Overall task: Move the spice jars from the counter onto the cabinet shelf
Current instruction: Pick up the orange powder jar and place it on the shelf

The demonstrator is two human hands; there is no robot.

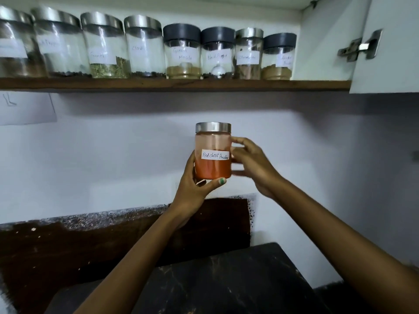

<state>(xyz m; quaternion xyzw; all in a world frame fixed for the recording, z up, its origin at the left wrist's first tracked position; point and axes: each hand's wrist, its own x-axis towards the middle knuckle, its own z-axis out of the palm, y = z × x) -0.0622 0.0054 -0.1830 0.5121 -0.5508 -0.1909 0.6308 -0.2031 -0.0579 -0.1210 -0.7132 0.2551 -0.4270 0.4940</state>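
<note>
Left hand (192, 184) grips the steel-lidded glass jar of red chilli powder (213, 152) well below the brown wooden shelf (174, 84), right hand (254, 164) loosely cupping its side — best lift it level toward the shelf's free right end.

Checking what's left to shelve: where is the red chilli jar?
Mid-frame in the head view, the chilli jar is held below the shelf by the left hand.

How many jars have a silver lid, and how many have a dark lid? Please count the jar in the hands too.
Silver lid: 6, five on the shelf and the red chilli powder jar in the hands
Dark lid: 3, all on the shelf
Total: 9 jars
</note>
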